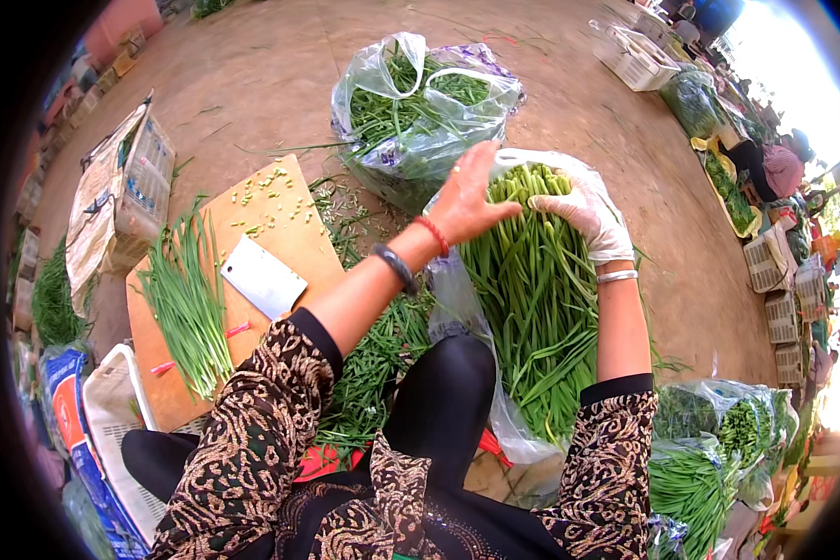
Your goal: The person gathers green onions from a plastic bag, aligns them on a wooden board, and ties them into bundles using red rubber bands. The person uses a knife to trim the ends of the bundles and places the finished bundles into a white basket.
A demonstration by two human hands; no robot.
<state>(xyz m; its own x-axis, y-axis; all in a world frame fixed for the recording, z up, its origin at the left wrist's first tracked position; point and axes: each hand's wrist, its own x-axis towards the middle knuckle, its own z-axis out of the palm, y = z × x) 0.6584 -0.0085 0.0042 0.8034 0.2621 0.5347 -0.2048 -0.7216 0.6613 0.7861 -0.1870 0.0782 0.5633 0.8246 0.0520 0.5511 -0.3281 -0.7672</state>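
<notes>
In front of my right knee lies a big bundle of garlic chives (539, 294) in a clear plastic bag (455, 294), its pale cut ends pointing away from me. My right hand (584, 210), in a white glove, curls around the far right of these ends with the thumb over them. Bare and outstretched, my left hand (465, 199) hovers by their left side, holding nothing; contact with the bag cannot be made out. On the wooden board (252, 199) to my left rest a cleaver (262, 276), a smaller bunch of chives (185, 301) and short cut pieces (269, 189).
Beyond the bundle stands another plastic bag (420, 133) stuffed with loose greens. Leaf trimmings (378, 357) cover the ground between board and bundle. A covered crate (136, 189) and a white basket (112, 392) are at left. More bagged chives (693, 476) lie at right.
</notes>
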